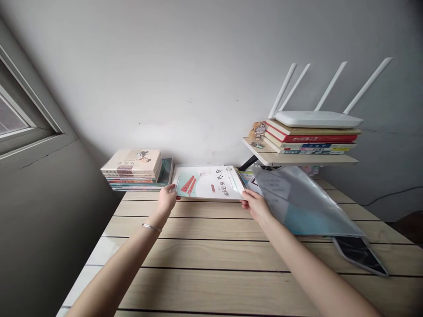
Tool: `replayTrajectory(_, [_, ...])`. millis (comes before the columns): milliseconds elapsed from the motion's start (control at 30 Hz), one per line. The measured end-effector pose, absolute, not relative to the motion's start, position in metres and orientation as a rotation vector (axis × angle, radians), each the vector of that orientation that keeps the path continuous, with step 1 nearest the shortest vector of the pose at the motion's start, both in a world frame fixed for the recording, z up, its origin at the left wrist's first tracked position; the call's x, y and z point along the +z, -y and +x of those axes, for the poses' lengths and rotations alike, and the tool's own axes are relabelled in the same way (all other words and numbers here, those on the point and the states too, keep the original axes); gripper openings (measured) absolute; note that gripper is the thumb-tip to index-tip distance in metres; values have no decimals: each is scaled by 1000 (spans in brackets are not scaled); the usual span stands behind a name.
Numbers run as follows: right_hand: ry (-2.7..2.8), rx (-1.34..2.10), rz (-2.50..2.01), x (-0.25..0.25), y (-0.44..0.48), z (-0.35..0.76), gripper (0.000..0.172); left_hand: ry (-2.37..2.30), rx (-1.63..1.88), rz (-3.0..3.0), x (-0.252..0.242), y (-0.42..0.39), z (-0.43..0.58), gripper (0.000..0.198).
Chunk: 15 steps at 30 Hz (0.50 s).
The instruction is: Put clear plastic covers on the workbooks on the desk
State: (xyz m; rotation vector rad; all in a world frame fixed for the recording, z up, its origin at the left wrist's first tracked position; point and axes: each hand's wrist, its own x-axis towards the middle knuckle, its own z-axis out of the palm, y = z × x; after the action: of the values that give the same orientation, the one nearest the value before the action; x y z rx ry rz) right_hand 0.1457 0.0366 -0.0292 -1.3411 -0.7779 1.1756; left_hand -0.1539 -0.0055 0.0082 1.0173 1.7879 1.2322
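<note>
A white book [205,181] with dark brush-style characters and a teal and red patch lies sideways between my two hands, close to the wall. My left hand [167,198], with a silver bangle at the wrist, grips its left front corner, thumb on top. At the right front corner my right hand [256,204] pinches the book, fingers curled beneath the edge. Whether more books lie under it is hard to see. Left of it stands a stack of books [132,169], a beige one on top. A clear plastic sleeve [307,204] with papers lies beside my right hand.
A small raised shelf [297,159] at the right bears a pile of books [313,138] and a white router [319,119] with upright antennas. A dark-screened device [360,255] pokes out under the sleeve. The slatted wooden table [211,255] meets the wall behind; a window [20,110] is at left.
</note>
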Motion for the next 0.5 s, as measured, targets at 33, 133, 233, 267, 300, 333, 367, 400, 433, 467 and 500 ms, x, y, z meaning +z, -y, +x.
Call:
replayTrajectory(33, [773,1176,-1343,-29,-44,143,30,-1800,1228,1026,8,-1,-155,52])
replayTrajectory(133, [762,1187,-1357,-31,-62,137,32,-1850,1224,1077,-1,-16,-156,46])
replayTrajectory(233, [751,1203,-1387,-38,-70,134,32,-1903,1260,1189,-12,-18,-154,36])
replayTrajectory(267, [748,1206,-1399,-41,-70,134,30,-1918,1280,1235,-16,-16,-153,32])
replayTrajectory(300, [745,1208,-1410,-44,-70,134,29,-1930,1300,1280,-19,-14,-152,28])
replayTrajectory(333, [743,1207,-1419,-46,-69,135,28,-1940,1317,1320,-22,-11,-150,25])
replayTrajectory(367, [742,1205,-1424,-49,-68,136,27,-1947,1330,1355,-25,-8,-148,21])
replayTrajectory(400, [744,1202,-1428,-50,-67,137,27,-1951,1338,1382,-27,-5,-147,19])
replayTrajectory(433, [749,1200,-1431,-52,-67,138,26,-1953,1341,1404,-29,-3,-147,17])
replayTrajectory(467, [756,1197,-1433,-53,-67,139,26,-1953,1342,1423,-31,-1,-146,16])
replayTrajectory(500, [767,1195,-1437,-53,-67,140,26,-1950,1340,1441,-32,0,-147,15])
